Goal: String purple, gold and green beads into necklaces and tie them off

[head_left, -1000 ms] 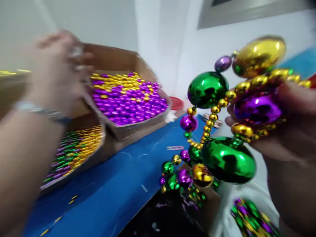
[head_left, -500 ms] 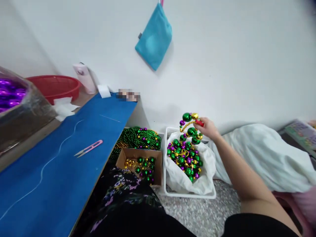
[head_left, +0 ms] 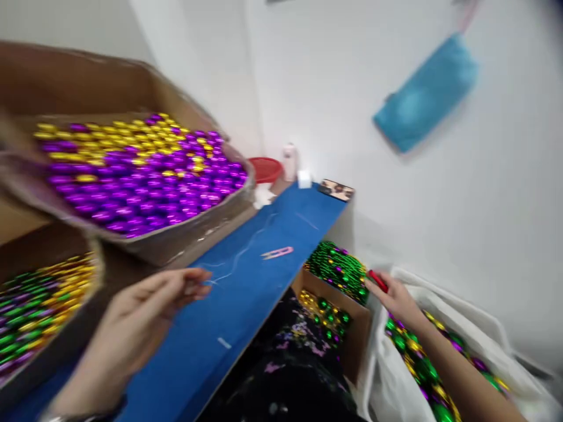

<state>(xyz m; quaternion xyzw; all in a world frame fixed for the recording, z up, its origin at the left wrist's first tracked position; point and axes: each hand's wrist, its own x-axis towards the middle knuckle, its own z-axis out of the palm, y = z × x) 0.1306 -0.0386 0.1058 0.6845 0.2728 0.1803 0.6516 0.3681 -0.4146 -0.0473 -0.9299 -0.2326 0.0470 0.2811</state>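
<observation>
My left hand (head_left: 149, 316) is over the blue table covering (head_left: 250, 293), fingers and thumb pinched together. A thin white thread (head_left: 240, 255) lies along the covering and meets these fingertips, seemingly gripped between them. Pink-handled thread snips (head_left: 277, 253) lie on the covering beyond the hand. My right hand (head_left: 398, 296) is closed around a small red object (head_left: 378, 281) of unclear kind. It is above the near side of a white-lined basket (head_left: 382, 363) holding green, gold and purple bead strands (head_left: 413, 351); the forearm crosses over them.
A large box of purple and gold beads (head_left: 145, 181) stands left, with another box of mixed beads (head_left: 44, 310) below it. A cardboard box (head_left: 358, 328) and green bead strands (head_left: 338, 269) sit beside the table. A blue pouch (head_left: 426, 94) hangs on the wall.
The view has swung left, and my left hand has come in at the thread. My right hand no longer shows the bead strand it held up; the red object is still in it.
</observation>
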